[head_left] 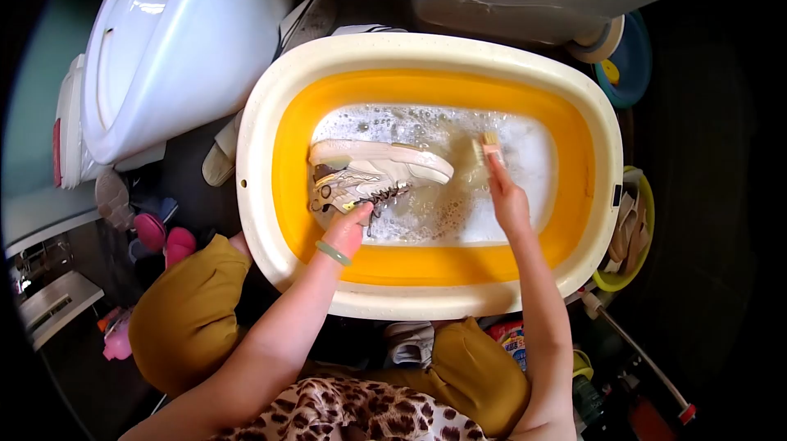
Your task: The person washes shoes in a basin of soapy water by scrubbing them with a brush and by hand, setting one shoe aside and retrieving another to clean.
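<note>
Pointing toe-first rightward, toward the right hand [512,205] clasping a scrub brush [491,143], the laced sneaker [379,166] lies pinched by the nearer left hand [348,226].

Tub [430,47] brightly lit, w/ soft shadow on near inner wall; glare on white washbasin [193,43], far L; R side v. dim. Brush [490,140] slightly blurred. Fisheye warp, blk corners.
</note>
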The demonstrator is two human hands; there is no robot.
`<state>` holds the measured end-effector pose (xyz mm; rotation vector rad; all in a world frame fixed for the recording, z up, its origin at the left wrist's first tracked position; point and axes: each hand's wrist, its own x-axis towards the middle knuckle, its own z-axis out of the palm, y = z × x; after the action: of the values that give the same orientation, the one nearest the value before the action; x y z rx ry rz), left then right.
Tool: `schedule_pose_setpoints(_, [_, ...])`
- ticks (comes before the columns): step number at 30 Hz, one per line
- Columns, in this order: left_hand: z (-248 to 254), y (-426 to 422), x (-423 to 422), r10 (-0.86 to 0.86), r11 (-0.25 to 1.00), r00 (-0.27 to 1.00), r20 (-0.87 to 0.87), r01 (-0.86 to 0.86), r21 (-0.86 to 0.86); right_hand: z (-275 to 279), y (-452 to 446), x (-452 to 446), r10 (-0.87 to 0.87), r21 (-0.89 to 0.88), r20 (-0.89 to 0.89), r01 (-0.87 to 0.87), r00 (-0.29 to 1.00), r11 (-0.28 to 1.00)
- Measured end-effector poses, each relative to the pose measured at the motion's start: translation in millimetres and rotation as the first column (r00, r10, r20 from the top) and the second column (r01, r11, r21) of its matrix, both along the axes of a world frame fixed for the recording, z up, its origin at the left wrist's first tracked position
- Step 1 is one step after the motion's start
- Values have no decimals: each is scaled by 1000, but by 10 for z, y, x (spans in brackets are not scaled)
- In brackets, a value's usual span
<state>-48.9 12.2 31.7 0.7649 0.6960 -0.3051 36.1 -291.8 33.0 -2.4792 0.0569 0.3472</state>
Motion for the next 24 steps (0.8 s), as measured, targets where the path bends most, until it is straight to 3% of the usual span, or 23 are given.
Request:
schedule_pose_setpoints(1, [-14, -4, -31, 51, 998, 999, 13, -50, -28, 113, 212, 5, 17, 92, 62, -22, 998, 995])
schedule_pose_setpoints(3, [91, 14, 17, 229, 956, 966, -120, -246, -161, 381, 747, -37, 77, 282, 148, -117, 986, 952])
schedule_pose_setpoints(5, [178, 29, 94, 333, 902, 917, -221, -377, -208, 625, 1241, -73, 272, 189, -26, -262, 962, 946])
schedule_pose_setpoints(7, [72, 31, 152, 325, 899, 898, -296, -391, -199, 648, 1683, -130, 499, 57, -89, -495, 862, 867])
schedule_pose_setpoints(9, [-144, 31, 164, 329, 898, 912, -243, -382, -218, 539, 2044, -175, 617, 31, -10, -617, 787, 787])
schedule_pose_setpoints(11, [-211, -6, 167, 334, 908, 914, -230, -378, -180, 503, 2064, -126, 605, 54, 43, -606, 795, 793])
schedule_pose_setpoints(14, [50, -118, 299, 395, 894, 857, -331, -441, -75, 496, 1633, -89, 562, -105, -120, -573, 818, 813])
schedule_pose_setpoints(16, [-74, -98, 278, 415, 900, 859, -300, -437, -4, 417, 1053, -267, 404, -67, -34, -405, 914, 912])
schedule_pose_setpoints(18, [-40, -85, 312, 433, 891, 848, -306, -454, 5, 337, 535, -494, 147, -82, -138, -159, 979, 984])
schedule_pose_setpoints(21, [-74, -65, 373, 449, 885, 856, -254, -466, -7, 163, 52, -569, 95, -23, 95, -93, 991, 995])
schedule_pose_setpoints(23, [-114, -58, 282, 432, 894, 874, -222, -448, -27, 523, 295, -468, -25, 133, -81, 36, 996, 991])
schedule_pose_setpoints(24, [-47, -46, 302, 414, 901, 872, -262, -434, -20, 520, 447, -387, 97, 211, 0, -95, 995, 973])
